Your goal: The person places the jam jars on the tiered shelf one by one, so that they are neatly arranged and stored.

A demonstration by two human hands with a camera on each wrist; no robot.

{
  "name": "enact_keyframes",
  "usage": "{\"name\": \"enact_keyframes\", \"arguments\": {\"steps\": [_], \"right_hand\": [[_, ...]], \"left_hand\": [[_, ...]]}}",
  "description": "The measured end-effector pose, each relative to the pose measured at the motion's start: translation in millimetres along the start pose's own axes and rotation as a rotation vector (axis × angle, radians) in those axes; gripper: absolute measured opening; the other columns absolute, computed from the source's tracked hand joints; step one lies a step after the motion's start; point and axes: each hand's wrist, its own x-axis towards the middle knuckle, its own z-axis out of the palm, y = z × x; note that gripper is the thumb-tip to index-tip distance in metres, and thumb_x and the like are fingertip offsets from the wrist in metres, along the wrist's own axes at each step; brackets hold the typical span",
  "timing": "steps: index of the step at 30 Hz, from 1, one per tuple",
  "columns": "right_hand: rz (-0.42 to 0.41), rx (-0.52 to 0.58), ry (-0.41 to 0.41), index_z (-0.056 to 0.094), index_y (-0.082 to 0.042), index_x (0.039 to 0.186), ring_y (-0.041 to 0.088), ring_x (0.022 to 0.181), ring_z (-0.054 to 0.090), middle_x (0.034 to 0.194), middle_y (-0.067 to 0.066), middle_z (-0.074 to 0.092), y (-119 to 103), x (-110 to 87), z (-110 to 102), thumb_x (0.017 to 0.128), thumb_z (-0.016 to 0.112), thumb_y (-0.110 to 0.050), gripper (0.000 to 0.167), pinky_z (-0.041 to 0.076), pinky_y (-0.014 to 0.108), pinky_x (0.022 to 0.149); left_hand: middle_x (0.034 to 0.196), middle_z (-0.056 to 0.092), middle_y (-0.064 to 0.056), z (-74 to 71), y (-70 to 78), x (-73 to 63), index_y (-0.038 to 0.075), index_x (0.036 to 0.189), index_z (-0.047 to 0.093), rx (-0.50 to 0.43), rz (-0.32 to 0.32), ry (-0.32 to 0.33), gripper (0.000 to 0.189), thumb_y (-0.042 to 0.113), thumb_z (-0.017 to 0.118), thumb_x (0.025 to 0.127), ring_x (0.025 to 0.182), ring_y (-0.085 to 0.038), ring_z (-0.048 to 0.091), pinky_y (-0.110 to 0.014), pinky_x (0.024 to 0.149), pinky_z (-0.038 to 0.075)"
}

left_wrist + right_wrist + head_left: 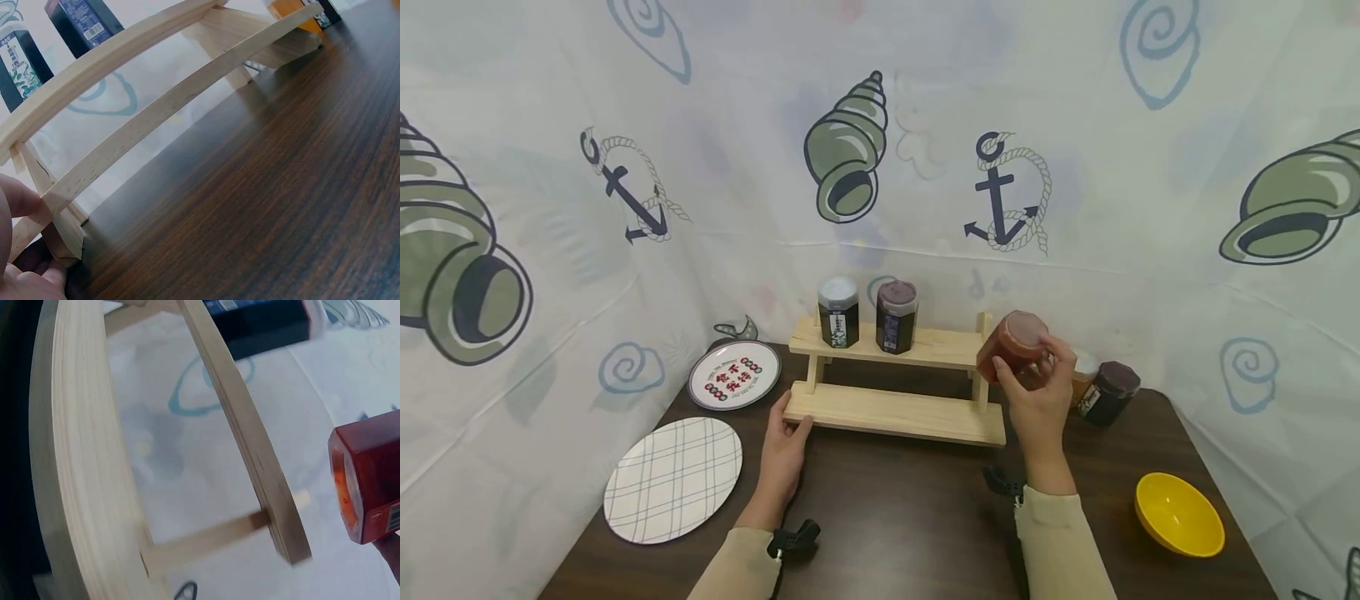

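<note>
A two-tier wooden shelf rack [895, 410] stands at the back of the dark table. My left hand [782, 458] grips the left end of its lower board; in the left wrist view the thumb lies at the board's edge with the fingers [37, 284] underneath. My right hand [1039, 404] holds a red jar [1006, 354], tilted, by the rack's right end, level with the upper board. The jar's flat base [345, 487] shows in the right wrist view. On the upper board stand a dark jar with a white lid [838, 315] and one with a purplish lid [897, 321].
Right of the rack, partly behind my right hand, are an orange jar [1084, 377] and a dark jar [1108, 396]. A yellow bowl [1180, 515] sits at the right. Two plates lie at the left, one with red lettering [735, 375], one checked [673, 479]. Patterned cloth [925, 108] hangs around the table.
</note>
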Motion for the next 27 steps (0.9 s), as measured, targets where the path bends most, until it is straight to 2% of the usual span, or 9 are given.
{"name": "enact_keyframes", "arguments": {"steps": [5, 10, 12, 15, 19, 23, 27], "right_hand": [[0.016, 0.022, -0.055, 0.046, -0.009, 0.153, 0.012, 0.126, 0.071, 0.150, 0.011, 0.058, 2.3, 5.1, 18.5, 0.087, 0.088, 0.004, 0.079, 0.061, 0.018, 0.093], [0.015, -0.020, -0.099, 0.047, -0.013, 0.153, 0.023, 0.133, 0.069, 0.154, 0.009, 0.054, 5.3, 8.7, 29.2, 0.089, 0.089, 0.000, 0.078, 0.058, 0.019, 0.102], [0.022, -0.050, -0.118, 0.046, -0.015, 0.154, 0.027, 0.134, 0.068, 0.155, 0.009, 0.055, 6.7, 10.5, 32.9, 0.090, 0.089, -0.004, 0.078, 0.059, 0.025, 0.105], [0.048, -0.072, -0.152, 0.044, -0.017, 0.154, 0.032, 0.136, 0.067, 0.156, 0.010, 0.053, 8.9, 11.6, 37.7, 0.092, 0.089, -0.010, 0.077, 0.061, 0.041, 0.107], [0.073, -0.094, -0.169, 0.044, -0.018, 0.153, 0.037, 0.136, 0.066, 0.156, 0.014, 0.052, 15.4, 10.4, 43.6, 0.093, 0.089, -0.016, 0.075, 0.060, 0.060, 0.104], [0.093, -0.152, -0.182, 0.043, -0.024, 0.154, 0.039, 0.134, 0.067, 0.155, 0.014, 0.053, 19.4, 13.2, 48.9, 0.095, 0.088, -0.022, 0.074, 0.060, 0.063, 0.103], [0.135, -0.157, -0.198, 0.039, -0.029, 0.156, 0.041, 0.135, 0.066, 0.155, 0.014, 0.053, 19.4, 15.3, 53.3, 0.095, 0.088, -0.022, 0.078, 0.058, 0.064, 0.105]], "left_hand": [[0.181, 0.022, -0.019, 0.3, 0.6, 0.7, 0.014, 0.173, 0.023, 0.008, 0.006, 0.015, 0.072, 0.010, 0.060, 0.112, 0.167, -0.035, 0.025, -0.055, 0.135, 0.026], [0.181, 0.021, -0.019, 0.4, 1.7, 0.0, 0.013, 0.173, 0.023, 0.003, 0.005, 0.012, 0.072, 0.009, 0.060, 0.112, 0.168, -0.034, 0.024, -0.054, 0.136, 0.024], [0.181, 0.021, -0.019, 0.6, 2.4, -0.4, 0.013, 0.173, 0.023, -0.004, 0.005, 0.009, 0.072, 0.010, 0.060, 0.112, 0.168, -0.034, 0.024, -0.053, 0.136, 0.024], [0.181, 0.020, -0.019, 1.3, 2.7, -1.6, 0.013, 0.174, 0.022, -0.013, 0.007, 0.003, 0.073, 0.009, 0.060, 0.112, 0.168, -0.034, 0.023, -0.053, 0.136, 0.024], [0.181, 0.020, -0.018, 2.6, 3.3, -2.7, 0.016, 0.174, 0.021, -0.013, -0.003, 0.002, 0.073, 0.010, 0.059, 0.112, 0.168, -0.031, 0.024, -0.050, 0.136, 0.025], [0.181, 0.020, -0.018, 2.7, 3.6, -1.7, 0.016, 0.174, 0.021, -0.010, 0.003, 0.004, 0.073, 0.010, 0.059, 0.112, 0.167, -0.031, 0.024, -0.051, 0.136, 0.025], [0.181, 0.021, -0.019, 1.1, 3.6, 0.3, 0.014, 0.174, 0.022, -0.001, 0.008, 0.008, 0.073, 0.010, 0.060, 0.112, 0.167, -0.033, 0.025, -0.053, 0.135, 0.025]]}}
